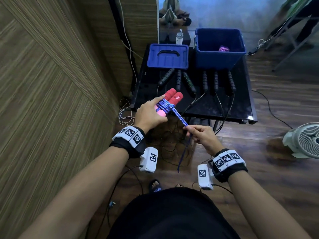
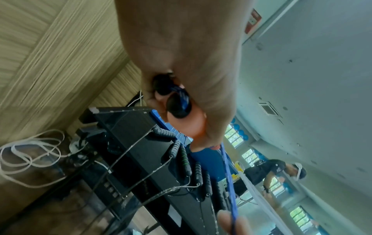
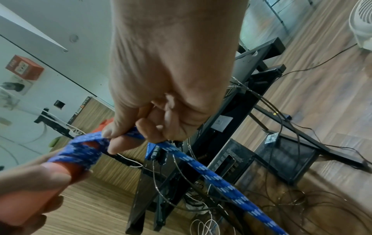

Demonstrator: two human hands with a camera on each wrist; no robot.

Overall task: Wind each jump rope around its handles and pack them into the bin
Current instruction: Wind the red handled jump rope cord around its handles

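Note:
My left hand grips a pair of red-pink foam handles held side by side, with its index finger stretched along them. Blue-and-white rope is wound round the handles' middle. A taut stretch of that rope runs to my right hand, which pinches it between thumb and fingers; the loose tail hangs below toward the floor. In the right wrist view the rope passes under my curled fingers. The open blue bin stands at the table's far right with a pink wound rope inside.
The bin's blue lid lies left of it on the black table. Several black-handled jump ropes lie in a row, cords trailing off the front edge to the floor. A white fan stands at right; a wood-grain wall at left.

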